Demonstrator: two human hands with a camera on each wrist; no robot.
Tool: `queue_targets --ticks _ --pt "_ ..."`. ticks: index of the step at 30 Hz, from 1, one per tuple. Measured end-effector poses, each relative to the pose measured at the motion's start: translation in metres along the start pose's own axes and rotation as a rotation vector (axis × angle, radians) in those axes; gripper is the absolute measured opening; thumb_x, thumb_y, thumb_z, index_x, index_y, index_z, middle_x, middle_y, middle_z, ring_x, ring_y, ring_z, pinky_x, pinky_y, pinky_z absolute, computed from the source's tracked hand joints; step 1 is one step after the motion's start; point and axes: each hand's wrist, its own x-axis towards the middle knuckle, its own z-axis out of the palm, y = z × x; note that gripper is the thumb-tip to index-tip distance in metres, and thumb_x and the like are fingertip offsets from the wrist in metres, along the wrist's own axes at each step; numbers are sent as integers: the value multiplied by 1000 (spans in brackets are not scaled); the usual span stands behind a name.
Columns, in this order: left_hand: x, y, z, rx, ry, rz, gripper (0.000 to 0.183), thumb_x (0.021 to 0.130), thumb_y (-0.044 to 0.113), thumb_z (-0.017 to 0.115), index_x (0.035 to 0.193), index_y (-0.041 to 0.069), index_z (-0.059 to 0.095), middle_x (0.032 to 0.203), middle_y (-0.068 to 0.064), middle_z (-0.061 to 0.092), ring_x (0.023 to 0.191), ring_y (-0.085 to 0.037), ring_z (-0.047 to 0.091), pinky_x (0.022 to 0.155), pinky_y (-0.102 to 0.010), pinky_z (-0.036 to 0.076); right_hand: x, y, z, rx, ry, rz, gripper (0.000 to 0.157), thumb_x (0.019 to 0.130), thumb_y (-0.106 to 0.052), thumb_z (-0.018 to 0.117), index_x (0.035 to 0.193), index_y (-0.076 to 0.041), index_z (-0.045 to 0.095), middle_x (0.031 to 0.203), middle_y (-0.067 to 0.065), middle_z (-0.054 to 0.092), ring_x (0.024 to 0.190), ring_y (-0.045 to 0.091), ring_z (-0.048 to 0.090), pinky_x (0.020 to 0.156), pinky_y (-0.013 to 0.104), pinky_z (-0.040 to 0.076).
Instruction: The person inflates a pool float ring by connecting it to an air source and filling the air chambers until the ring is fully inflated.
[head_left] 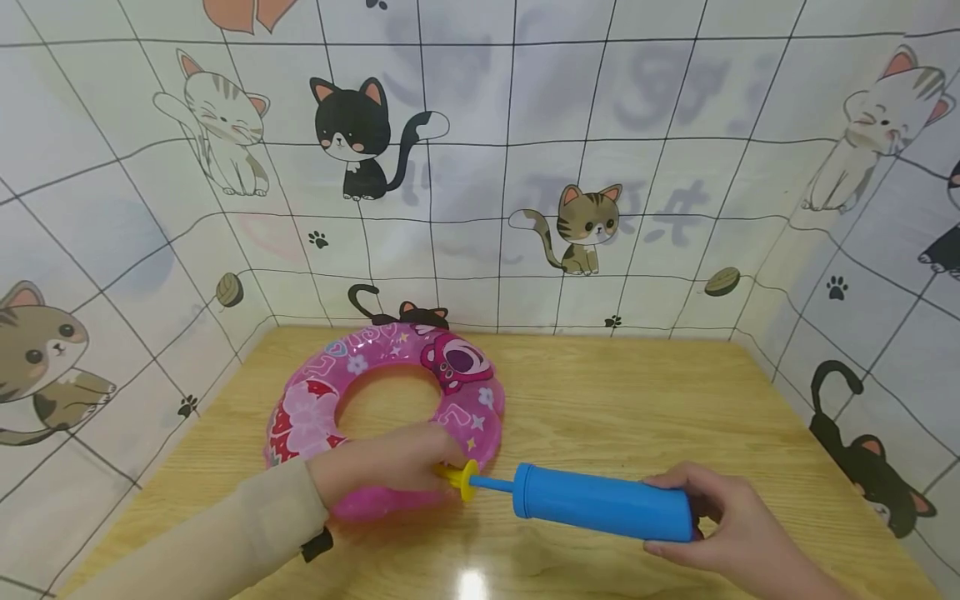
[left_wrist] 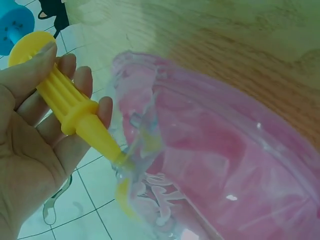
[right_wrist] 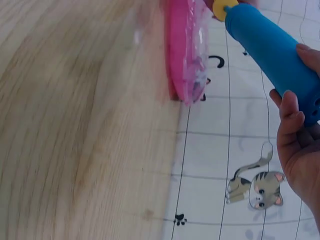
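Note:
A pink printed swim ring (head_left: 307, 417) stands on the table, its near edge partly covered by my left hand (head_left: 405, 458). In the left wrist view, that hand's thumb and fingers grip the yellow nozzle (left_wrist: 67, 97) of a hand pump, and the nozzle's narrow tip meets the clear valve (left_wrist: 127, 165) on the ring. A thin blue rod (head_left: 491, 483) joins the yellow end to the pump's blue barrel (head_left: 600, 502). My right hand (head_left: 720, 521) holds the barrel's far end, thumb on one side and fingers on the other.
The wooden table (head_left: 637, 392) has a cloth backdrop (head_left: 480, 192) with cat drawings behind it and along both sides. A dark strap end (head_left: 317, 545) hangs under the left sleeve (head_left: 247, 525).

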Motion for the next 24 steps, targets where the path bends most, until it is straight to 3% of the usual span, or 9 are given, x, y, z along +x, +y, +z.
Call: queue_targets --ticks 11,15,20,24 --pt "8 7 -2 78 30 44 13 76 24 72 87 18 67 73 17 58 63 1 49 63 -11 43 10 -14 25 53 18 -52 51 64 -31 80 106 -14 59 104 11 58 73 15 58 57 28 48" --pt "14 9 -5 114 46 44 14 75 22 73 87 18 68 72 17 59 61 0 49 61 -12 43 11 -22 31 56 49 -26 51 61 -35 80 104 -17 59 103 9 59 71 15 58 58 28 48" --pt "19 9 -11 151 51 42 14 74 22 74 85 18 67 69 17 57 60 0 49 61 -12 42 8 -29 36 25 90 11 54 59 -39 81 104 -19 58 100 6 60 68 12 57 57 26 48" --pt "19 6 -13 115 18 60 13 76 23 72 86 17 66 69 17 55 61 0 48 61 -12 42 5 -32 31 -54 101 -57 54 61 -43 78 105 -21 58 98 2 60 65 10 54 53 24 46"
